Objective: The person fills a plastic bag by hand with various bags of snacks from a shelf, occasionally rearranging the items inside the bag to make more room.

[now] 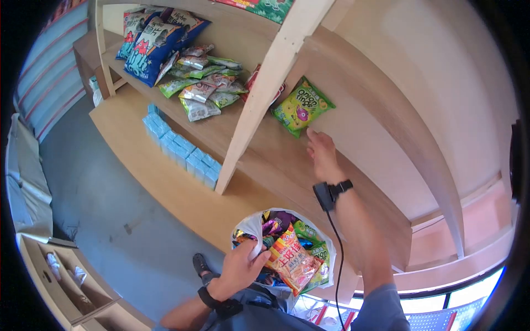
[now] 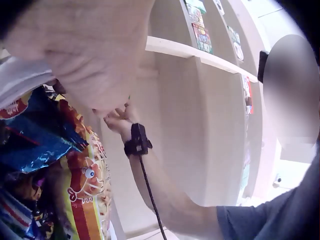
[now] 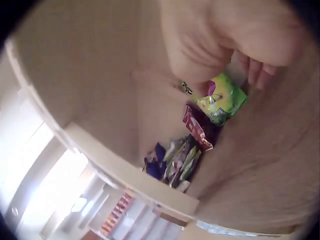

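A green onion ring snack bag (image 1: pixel 302 107) lies on the brown shelf, left of the upright board's far side. My right hand (image 1: pixel 323 151) reaches over the shelf with its fingertips right at the bag's near corner. In the right wrist view the hand covers part of the snack bag (image 3: pixel 222 102), its fingers loosely bent beside it. My left hand (image 1: pixel 243 267) grips the rim of a white plastic bag (image 1: pixel 249 227) near my body. Inside it are several snack packets, with an orange and pink shrimp-snack packet (image 1: pixel 293 259) on top. The left fingers are partly hidden in the left wrist view.
A wooden post (image 1: pixel 270 94) divides the shelf. Beyond it lie several small snack packets (image 1: pixel 201 91) and large blue chip bags (image 1: pixel 154 49). A red packet (image 3: pixel 197 127) sits beside the green one. Light-blue tissue packs (image 1: pixel 179 148) line the lower ledge.
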A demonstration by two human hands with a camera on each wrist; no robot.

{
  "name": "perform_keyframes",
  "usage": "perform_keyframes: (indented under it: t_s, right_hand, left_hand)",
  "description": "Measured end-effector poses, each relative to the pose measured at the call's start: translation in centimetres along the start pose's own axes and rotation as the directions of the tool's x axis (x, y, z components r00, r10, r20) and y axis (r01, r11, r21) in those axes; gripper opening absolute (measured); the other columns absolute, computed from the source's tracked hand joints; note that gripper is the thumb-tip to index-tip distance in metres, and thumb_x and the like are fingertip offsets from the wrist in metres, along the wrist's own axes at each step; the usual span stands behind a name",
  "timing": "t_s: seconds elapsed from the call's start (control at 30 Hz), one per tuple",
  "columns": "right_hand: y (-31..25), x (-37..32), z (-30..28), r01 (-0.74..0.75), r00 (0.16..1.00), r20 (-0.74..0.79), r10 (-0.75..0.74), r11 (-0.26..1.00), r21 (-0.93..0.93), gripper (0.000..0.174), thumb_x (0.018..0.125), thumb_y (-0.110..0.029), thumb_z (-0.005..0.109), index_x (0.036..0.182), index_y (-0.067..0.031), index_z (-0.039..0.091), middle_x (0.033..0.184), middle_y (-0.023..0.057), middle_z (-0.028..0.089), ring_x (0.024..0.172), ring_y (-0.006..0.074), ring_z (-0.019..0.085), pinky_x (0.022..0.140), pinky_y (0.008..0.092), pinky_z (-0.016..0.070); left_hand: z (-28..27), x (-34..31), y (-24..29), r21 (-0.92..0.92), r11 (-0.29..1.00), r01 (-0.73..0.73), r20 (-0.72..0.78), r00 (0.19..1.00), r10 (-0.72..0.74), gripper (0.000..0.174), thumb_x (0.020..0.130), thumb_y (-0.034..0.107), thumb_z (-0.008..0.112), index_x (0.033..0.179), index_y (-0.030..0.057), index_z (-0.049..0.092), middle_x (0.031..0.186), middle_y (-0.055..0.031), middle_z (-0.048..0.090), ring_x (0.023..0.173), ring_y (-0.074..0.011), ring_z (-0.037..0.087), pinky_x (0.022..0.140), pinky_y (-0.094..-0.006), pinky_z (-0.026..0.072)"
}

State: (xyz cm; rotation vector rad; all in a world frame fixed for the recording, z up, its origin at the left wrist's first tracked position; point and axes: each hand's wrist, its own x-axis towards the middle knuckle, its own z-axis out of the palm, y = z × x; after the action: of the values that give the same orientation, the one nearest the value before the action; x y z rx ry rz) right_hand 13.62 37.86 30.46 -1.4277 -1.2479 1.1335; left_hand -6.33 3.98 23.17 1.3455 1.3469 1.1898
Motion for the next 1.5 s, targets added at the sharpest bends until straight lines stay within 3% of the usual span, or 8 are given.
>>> perform_keyframes:
  t_s: [0.23,0.43,0.77,0.83,0.9,1.03,1.3,1.5]
  right_hand:
    - [-2.5,5.3,5.2,0.183,0.946,-0.277,-0.166,0.982,0.038,0.092,0.087,-0.033,0.093,0.156,0.0032,0.043,0.140,0.0121,0.062,0.123,0.0238,0.059,0.102,0.0405,0.0493]
    - [-3.0,3.4,3.0,0.274,0.954,-0.135,-0.267,0.961,0.040,0.067,0.091,-0.018,0.089,0.145,0.0002,0.053,0.136,0.0116,0.065,0.124,0.0204,0.061,0.107,0.0367,0.0482]
    - [-1.2,-16.9,-5.2,0.492,0.794,-0.204,-0.572,0.803,-0.337,0.051,0.094,-0.007,0.082,0.137,0.0002,0.054,0.137,0.0166,0.064,0.126,0.0227,0.063,0.106,0.0401,0.0526]
    - [-0.6,-20.9,-6.2,0.598,0.775,-0.046,-0.630,0.755,-0.269,0.053,0.093,-0.005,0.082,0.137,-0.0033,0.053,0.138,0.0221,0.064,0.130,0.0250,0.064,0.104,0.0458,0.0554]
    - [-2.1,-22.4,-5.9,0.881,0.468,0.352,-0.811,0.398,-0.256,0.059,0.088,-0.005,0.086,0.138,-0.0084,0.053,0.139,0.0233,0.064,0.131,0.0301,0.065,0.101,0.0517,0.0574]
    - [-3.0,-24.8,-3.6,0.882,0.467,0.836,-0.288,0.216,-0.418,0.054,0.082,-0.019,0.082,0.132,-0.0105,0.065,0.144,0.0124,0.065,0.133,0.0369,0.061,0.112,0.0513,0.0497]
    - [2.9,-24.7,-1.4,0.847,0.512,0.838,-0.191,0.276,-0.454,0.051,0.084,-0.017,0.072,0.134,-0.0098,0.069,0.143,0.0134,0.063,0.141,0.0346,0.053,0.124,0.0509,0.0351]
    - [5.9,-22.2,0.6,0.874,0.460,0.819,-0.343,0.337,-0.350,0.050,0.082,-0.023,0.081,0.128,-0.0067,0.069,0.144,0.0155,0.063,0.144,0.0339,0.050,0.123,0.0487,0.0346]
  left_hand:
    - [-3.0,0.0,-0.4,-0.058,0.997,0.052,0.088,0.995,-0.047,0.022,0.102,0.021,0.075,0.106,-0.0005,0.070,0.082,-0.0145,0.071,0.069,-0.0189,0.068,0.064,-0.0338,0.0528]
    - [-4.0,0.1,-1.1,-0.278,0.937,0.210,0.143,0.974,-0.176,0.023,0.108,0.022,0.071,0.111,-0.0006,0.068,0.078,-0.0011,0.066,0.072,-0.0045,0.057,0.061,-0.0272,0.0444]
    - [-2.5,2.8,-2.9,-0.547,0.799,0.252,0.172,0.967,-0.187,0.018,0.112,0.024,0.065,0.114,0.0065,0.063,0.080,0.0036,0.058,0.064,-0.0027,0.048,0.054,-0.0233,0.0386]
    - [-2.7,3.7,-1.1,-0.689,0.567,0.451,0.261,0.884,-0.387,0.016,0.113,0.026,0.063,0.114,0.0094,0.062,0.080,0.0044,0.055,0.062,-0.0021,0.043,0.053,-0.0216,0.0329]
    - [-2.6,3.8,-1.1,-0.711,0.519,0.475,0.297,0.871,-0.390,0.017,0.114,0.027,0.061,0.113,0.0103,0.061,0.080,0.0043,0.055,0.061,-0.0022,0.042,0.052,-0.0219,0.0313]
    - [-1.7,3.8,-0.4,-0.835,0.361,0.415,0.229,0.859,-0.457,0.022,0.115,0.033,0.056,0.109,0.0125,0.060,0.079,0.0038,0.054,0.057,-0.0031,0.040,0.050,-0.0222,0.0292]
    - [-4.0,3.9,0.8,-0.757,0.503,0.417,0.161,0.865,-0.475,0.019,0.113,0.032,0.058,0.109,0.0144,0.059,0.079,0.0025,0.053,0.058,-0.0037,0.041,0.051,-0.0215,0.0300]
    - [1.5,2.7,3.2,-0.520,0.777,0.354,0.148,0.934,-0.326,0.047,0.107,0.015,0.070,0.147,0.0022,0.048,0.107,-0.0006,0.061,0.074,-0.0042,0.051,0.060,-0.0217,0.0396]
